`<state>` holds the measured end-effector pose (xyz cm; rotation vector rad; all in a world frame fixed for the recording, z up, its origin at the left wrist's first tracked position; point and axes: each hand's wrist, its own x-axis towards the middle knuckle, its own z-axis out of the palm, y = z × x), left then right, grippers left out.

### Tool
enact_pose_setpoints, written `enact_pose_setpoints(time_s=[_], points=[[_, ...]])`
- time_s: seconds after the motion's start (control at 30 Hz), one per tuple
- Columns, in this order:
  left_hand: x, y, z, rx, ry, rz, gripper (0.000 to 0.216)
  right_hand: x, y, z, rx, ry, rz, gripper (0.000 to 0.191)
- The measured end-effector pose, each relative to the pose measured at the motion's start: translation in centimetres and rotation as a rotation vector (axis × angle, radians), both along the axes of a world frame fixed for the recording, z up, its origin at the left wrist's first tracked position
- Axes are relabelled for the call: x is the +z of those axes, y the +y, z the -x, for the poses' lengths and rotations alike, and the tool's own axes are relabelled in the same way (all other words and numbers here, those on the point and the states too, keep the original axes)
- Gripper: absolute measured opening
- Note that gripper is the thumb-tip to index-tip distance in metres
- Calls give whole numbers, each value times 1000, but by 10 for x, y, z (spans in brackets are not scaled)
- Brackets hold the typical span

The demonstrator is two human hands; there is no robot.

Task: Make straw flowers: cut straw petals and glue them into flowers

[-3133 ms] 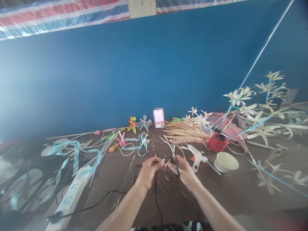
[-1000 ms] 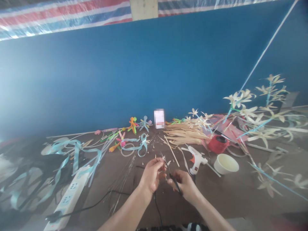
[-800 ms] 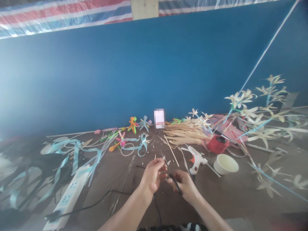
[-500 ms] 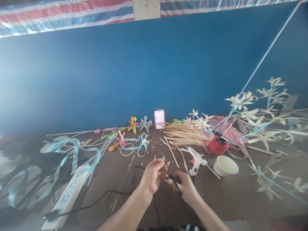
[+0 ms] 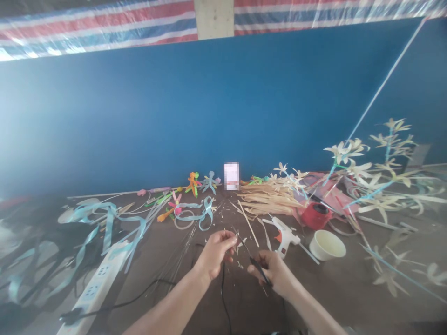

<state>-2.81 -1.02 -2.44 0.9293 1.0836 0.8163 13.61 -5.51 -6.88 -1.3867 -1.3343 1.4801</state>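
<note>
Black-handled scissors (image 5: 257, 267) in the grip of the right hand (image 5: 275, 273), fingers curled round the handles, blades slanting up toward the left hand (image 5: 214, 253). Left thumb and forefinger pressed together, apparently pinching a pale sliver (image 5: 237, 236) close by the blade tips; too small to make out fully. Both scissors and sliver above the worktop (image 5: 314, 295), between the hands. Cannot tell whether touching, blade to sliver.

For clean snipping, in all likelihood: steady the left pinch, leave a little of the sliver proud of the fingertips, angle the blades away from the thumb, and cut with the tips in small bites. Better to bring scissors to sliver than to twist the sliver round, and to mind the black cable (image 5: 222, 293) just below the left hand.

Now the count. Hands, two; scissors, one pair; sliver, apparently one. Beyond and right of the right hand: one white glue gun (image 5: 287, 237), one cream bowl (image 5: 327, 253), one red roll (image 5: 314, 216). Beyond the left hand, off to its left: three fuzzy figures (image 5: 193, 184). Left of the left forearm: one power strip (image 5: 93, 288). Straight beyond both hands: one blurred card (image 5: 231, 176). Slightly right of that, tan strips (image 5: 267, 201), too overlapped to number; farther right, pale flowers (image 5: 344, 151), likewise.
</note>
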Motion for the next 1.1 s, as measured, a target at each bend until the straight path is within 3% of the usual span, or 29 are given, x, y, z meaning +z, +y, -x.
enact_pose_setpoints(time_s=[0.47,1.1], points=[[8,1,1,-52,119,-64,17,21,1,-13,119,-6,13,33],[10,2,2,-65,162,-10,15,8,5,-24,206,-85,5,29]])
